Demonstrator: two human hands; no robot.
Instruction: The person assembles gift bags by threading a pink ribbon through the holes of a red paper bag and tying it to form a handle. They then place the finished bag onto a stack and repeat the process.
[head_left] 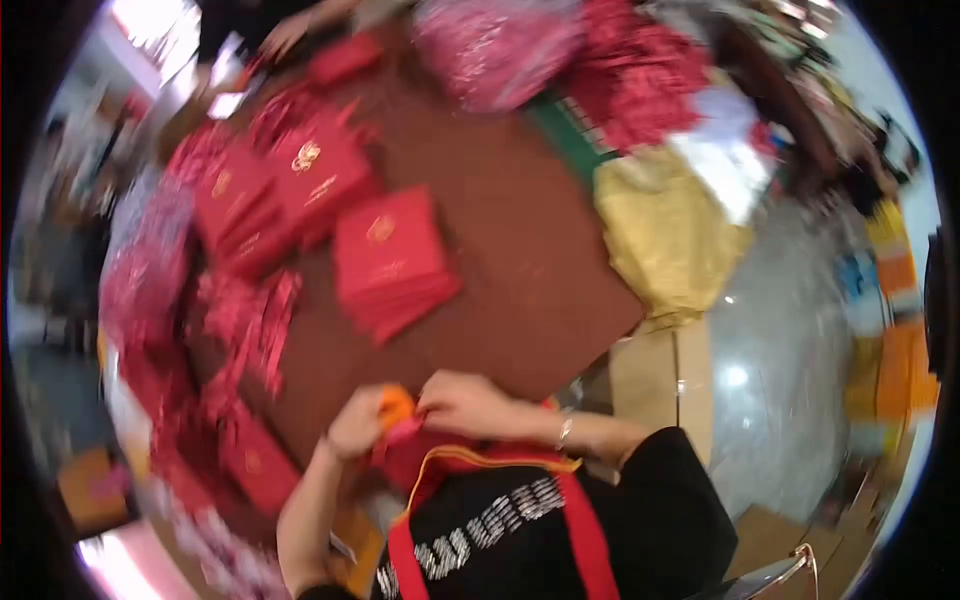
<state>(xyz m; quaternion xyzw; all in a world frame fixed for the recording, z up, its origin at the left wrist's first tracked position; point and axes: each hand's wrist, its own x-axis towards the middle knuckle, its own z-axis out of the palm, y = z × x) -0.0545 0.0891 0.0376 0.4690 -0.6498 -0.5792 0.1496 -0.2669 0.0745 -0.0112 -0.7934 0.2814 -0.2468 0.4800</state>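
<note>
Both hands are close together at the near edge of the brown table, in front of my red apron. My left hand [358, 422] is closed around a blurred orange ring-shaped thing [396, 406]. The fingers of my right hand [462, 404] are pinched together right beside it, at a pinkish-red piece [405, 431] that looks like fabric or ribbon. Blur hides exactly what the right fingertips grip. Beyond my hands lies a fanned stack of flat red packets [390, 250] with gold print.
More red packets [320, 175] and tangled red ribbons [245, 320] cover the left of the brown table [510, 270]. A gold bag [665, 235] lies at its right corner, near cardboard [645, 385]. Clear-wrapped pink bundles [500, 45] sit at the back. Another person's hand [288, 35] is far left.
</note>
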